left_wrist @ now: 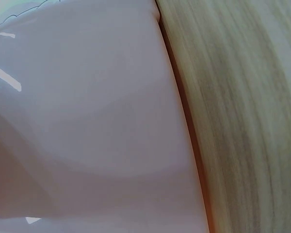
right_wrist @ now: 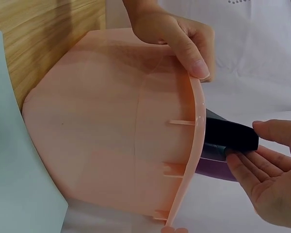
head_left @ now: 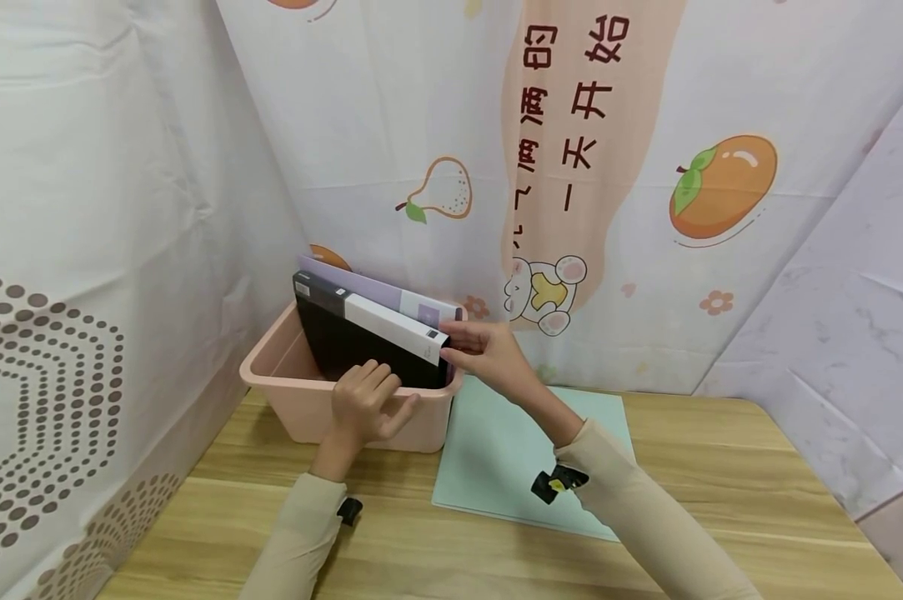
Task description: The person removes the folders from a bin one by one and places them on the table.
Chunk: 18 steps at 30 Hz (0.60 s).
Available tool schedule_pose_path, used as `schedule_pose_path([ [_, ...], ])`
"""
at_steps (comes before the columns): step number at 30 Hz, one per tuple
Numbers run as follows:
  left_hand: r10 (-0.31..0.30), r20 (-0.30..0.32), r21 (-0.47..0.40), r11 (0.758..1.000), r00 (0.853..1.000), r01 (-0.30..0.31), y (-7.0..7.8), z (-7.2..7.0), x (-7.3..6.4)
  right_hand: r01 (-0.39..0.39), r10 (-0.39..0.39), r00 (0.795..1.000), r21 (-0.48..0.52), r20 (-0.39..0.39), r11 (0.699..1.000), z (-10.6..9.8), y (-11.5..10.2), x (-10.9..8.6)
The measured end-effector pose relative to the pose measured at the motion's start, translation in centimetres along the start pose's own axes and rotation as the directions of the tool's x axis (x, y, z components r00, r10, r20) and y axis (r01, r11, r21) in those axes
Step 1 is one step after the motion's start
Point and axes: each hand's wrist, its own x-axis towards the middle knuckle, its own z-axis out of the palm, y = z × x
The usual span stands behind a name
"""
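Note:
A pink plastic bin stands on the table, with a black binder tilted inside it, its spine with a white label facing up. Behind the binder leans a purple folder. My left hand grips the bin's near rim, fingers over the edge and thumb outside. At the binder's right end, my right hand pinches the spine between thumb and fingers, seen also in the right wrist view, where the binder's black end sticks out past the rim. Only the bin's pale wall fills most of the left wrist view.
Pale green flat sheets or folders lie on the wooden table, right of the bin and partly under my right forearm. A printed curtain hangs close behind the bin, with another white cloth on the left.

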Motion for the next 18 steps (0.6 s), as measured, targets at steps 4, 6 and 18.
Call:
schedule_pose_path([
  [4, 0.0, 0.005, 0.006, 1.0, 1.0, 0.0, 0.01, 0.02, 0.01, 0.003, -0.003, 1.0, -0.006, -0.003, 1.0, 0.07, 0.05, -0.04],
  [6, 0.001, 0.006, 0.009, 1.0, 1.0, -0.001, 0.02, 0.05, -0.01, 0.0, 0.0, 1.0, -0.003, -0.001, 1.0, 0.1, 0.13, -0.05],
  [18, 0.007, 0.001, 0.019, 1.0, 1.0, -0.007, 0.09, -0.02, 0.08, -0.025, 0.025, 1.0, 0.016, 0.01, 1.0, 0.4, 0.37, -0.02],
])
